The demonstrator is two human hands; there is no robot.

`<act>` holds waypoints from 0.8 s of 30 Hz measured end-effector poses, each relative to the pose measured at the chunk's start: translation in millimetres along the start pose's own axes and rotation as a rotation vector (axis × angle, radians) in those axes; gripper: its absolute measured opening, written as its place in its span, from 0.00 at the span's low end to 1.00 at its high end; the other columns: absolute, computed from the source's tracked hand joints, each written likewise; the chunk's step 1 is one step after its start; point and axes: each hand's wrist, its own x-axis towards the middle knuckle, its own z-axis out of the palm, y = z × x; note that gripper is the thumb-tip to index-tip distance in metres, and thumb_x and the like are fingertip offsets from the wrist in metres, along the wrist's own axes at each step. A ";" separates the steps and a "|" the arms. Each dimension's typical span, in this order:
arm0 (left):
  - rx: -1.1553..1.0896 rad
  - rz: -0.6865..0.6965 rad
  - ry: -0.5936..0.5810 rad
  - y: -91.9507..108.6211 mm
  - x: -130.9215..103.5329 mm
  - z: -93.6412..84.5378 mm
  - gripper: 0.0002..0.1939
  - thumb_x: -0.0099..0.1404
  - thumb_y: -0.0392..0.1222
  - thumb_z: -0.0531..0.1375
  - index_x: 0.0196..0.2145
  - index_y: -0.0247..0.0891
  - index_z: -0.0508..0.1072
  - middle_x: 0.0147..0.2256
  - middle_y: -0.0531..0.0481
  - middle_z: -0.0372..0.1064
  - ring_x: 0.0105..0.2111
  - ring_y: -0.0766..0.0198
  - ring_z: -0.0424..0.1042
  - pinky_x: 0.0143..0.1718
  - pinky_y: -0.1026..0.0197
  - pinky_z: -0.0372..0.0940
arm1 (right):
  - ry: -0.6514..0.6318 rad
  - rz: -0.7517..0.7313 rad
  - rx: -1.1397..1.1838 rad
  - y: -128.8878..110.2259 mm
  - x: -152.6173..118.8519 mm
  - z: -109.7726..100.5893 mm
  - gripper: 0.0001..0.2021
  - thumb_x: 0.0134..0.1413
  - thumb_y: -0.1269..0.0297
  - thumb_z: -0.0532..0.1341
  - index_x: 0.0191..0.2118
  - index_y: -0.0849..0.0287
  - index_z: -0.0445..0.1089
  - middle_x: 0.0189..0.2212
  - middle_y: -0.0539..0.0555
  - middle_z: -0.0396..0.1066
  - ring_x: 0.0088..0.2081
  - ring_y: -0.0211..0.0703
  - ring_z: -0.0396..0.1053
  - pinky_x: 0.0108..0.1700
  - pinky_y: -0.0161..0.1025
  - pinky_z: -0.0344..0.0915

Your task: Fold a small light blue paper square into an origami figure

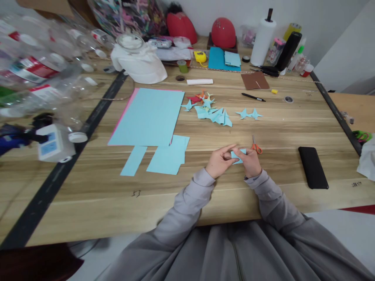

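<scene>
Between my two hands, above the wooden table (228, 199), is a small light-blue piece of paper (239, 155). My left hand (220, 160) pinches its left side with thumb and fingers. At its right side, my right hand (250, 161) grips the paper, the thumb lying on top. Orange-handled scissors (257, 148) lie just beyond my right hand. Farther back are folded light-blue paper pieces (216, 116), with red and orange ones beside them, and two small blue folded shapes (249, 114). Cut blue sheets (166, 158) lie to the left.
A large blue sheet (149, 117) covers a pink one at left. A black phone (313, 168) lies at right, a black pen (253, 97) farther back. Plastic bottles (38, 70) crowd the left side. A white roll (263, 39) and red round objects (223, 32) stand along the wall.
</scene>
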 end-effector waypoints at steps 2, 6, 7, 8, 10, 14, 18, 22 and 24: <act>-0.010 -0.030 -0.019 1.2 0.0 -0.6 0.36 0.45 0.38 0.70 0.53 0.29 0.70 0.14 0.62 0.61 0.17 0.72 0.61 0.23 0.68 0.58 | -0.017 0.010 -0.008 1.1 0.2 -1.1 0.20 0.32 0.51 0.71 0.15 0.60 0.65 0.12 0.45 0.60 0.17 0.31 0.54 0.21 0.34 0.53; -0.128 -0.057 0.016 4.8 -1.0 -0.7 0.38 0.44 0.43 0.72 0.53 0.29 0.70 0.19 0.54 0.72 0.24 0.62 0.74 0.29 0.62 0.70 | -0.047 0.006 -0.020 5.4 1.8 -3.1 0.19 0.34 0.51 0.70 0.16 0.60 0.66 0.12 0.45 0.61 0.17 0.31 0.55 0.20 0.33 0.54; -0.159 -0.061 0.044 5.5 -1.1 -0.7 0.39 0.44 0.44 0.72 0.53 0.30 0.69 0.20 0.53 0.73 0.24 0.61 0.75 0.30 0.60 0.71 | -0.049 -0.009 -0.024 6.6 2.4 -3.4 0.18 0.33 0.52 0.71 0.18 0.60 0.68 0.14 0.45 0.63 0.18 0.32 0.56 0.22 0.33 0.56; -0.185 -0.067 0.070 6.2 -1.1 -0.7 0.40 0.44 0.45 0.72 0.54 0.30 0.69 0.21 0.52 0.74 0.24 0.61 0.75 0.31 0.59 0.72 | -0.053 -0.023 -0.030 7.9 3.0 -3.7 0.16 0.33 0.53 0.71 0.19 0.61 0.70 0.15 0.46 0.65 0.19 0.32 0.58 0.23 0.34 0.58; -0.218 -0.079 0.097 7.1 -1.2 -0.8 0.41 0.43 0.46 0.72 0.55 0.31 0.67 0.23 0.51 0.75 0.24 0.60 0.76 0.31 0.58 0.73 | -0.069 -0.042 -0.037 9.8 4.1 -4.4 0.15 0.35 0.54 0.71 0.21 0.61 0.72 0.17 0.47 0.68 0.21 0.34 0.61 0.26 0.34 0.60; -0.240 -0.080 0.090 8.4 -2.0 -0.4 0.42 0.43 0.45 0.73 0.54 0.30 0.67 0.23 0.50 0.76 0.24 0.60 0.77 0.30 0.58 0.74 | -0.110 -0.091 -0.039 10.6 5.2 -6.4 0.20 0.43 0.50 0.67 0.16 0.61 0.67 0.14 0.47 0.63 0.19 0.33 0.57 0.24 0.34 0.56; -0.221 -0.061 0.065 9.6 -2.8 -0.9 0.42 0.43 0.45 0.73 0.55 0.29 0.67 0.22 0.51 0.75 0.24 0.59 0.77 0.30 0.57 0.75 | -0.131 -0.115 -0.048 9.8 5.2 -7.1 0.25 0.48 0.45 0.62 0.14 0.60 0.63 0.12 0.47 0.60 0.18 0.32 0.55 0.23 0.35 0.53; -0.211 -0.053 0.043 9.4 -2.8 -2.3 0.43 0.44 0.45 0.73 0.56 0.29 0.66 0.23 0.50 0.76 0.25 0.58 0.77 0.31 0.57 0.75 | -0.080 -0.086 0.001 10.2 6.2 -6.4 0.25 0.45 0.43 0.64 0.15 0.59 0.61 0.13 0.46 0.58 0.19 0.32 0.53 0.23 0.35 0.51; -0.230 -0.049 0.019 8.4 -2.8 -2.5 0.43 0.43 0.44 0.73 0.56 0.28 0.66 0.24 0.48 0.77 0.27 0.57 0.78 0.32 0.57 0.75 | -0.039 -0.074 0.010 10.0 7.0 -6.2 0.26 0.43 0.42 0.65 0.14 0.59 0.60 0.13 0.45 0.56 0.19 0.32 0.51 0.23 0.35 0.49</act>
